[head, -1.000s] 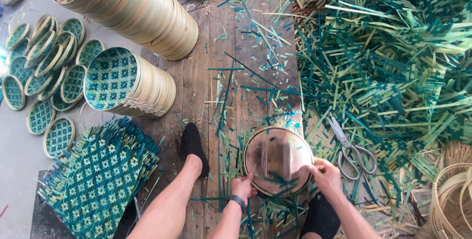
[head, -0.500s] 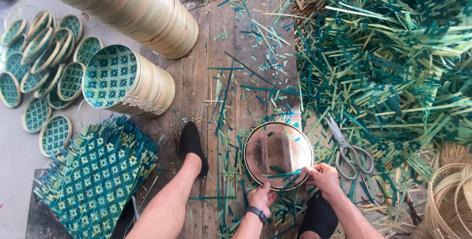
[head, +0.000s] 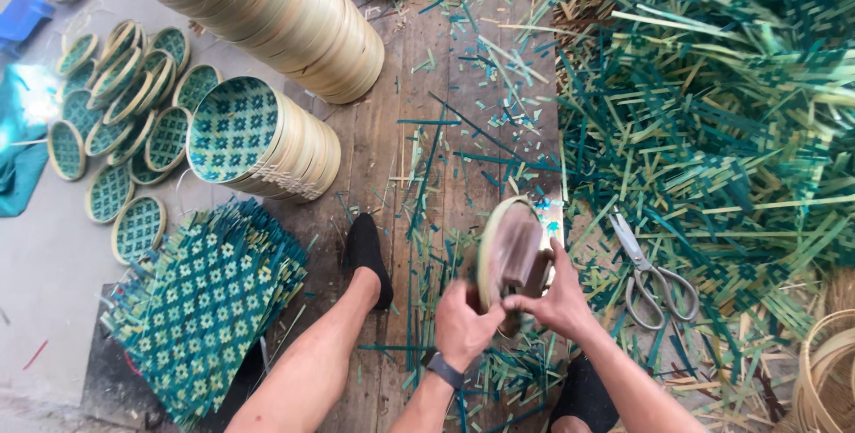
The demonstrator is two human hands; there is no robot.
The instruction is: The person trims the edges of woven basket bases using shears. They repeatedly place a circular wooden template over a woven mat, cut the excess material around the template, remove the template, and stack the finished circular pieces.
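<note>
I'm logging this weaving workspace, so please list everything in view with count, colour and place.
round frame: one, pale rim, tilted on edge, held in both hands
scissors: one, metal, right of frame
woven mats: stack, green and pale, lower left
rolls of nested trays: two, pale bamboo, top left
small trays: many, green, far left
offcut strips: heap, green, right
plank floor: brown, centre
left hand: one, on frame
right hand: one, on frame

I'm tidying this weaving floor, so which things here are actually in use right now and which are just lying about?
In hand:
- round bamboo-rimmed tray, tipped on edge
- left hand and right hand, both gripping it

Lying about:
- metal scissors
- heap of green and pale bamboo strips
- stack of square green woven mats
- rolls of stacked round trays
- small woven trays
</note>
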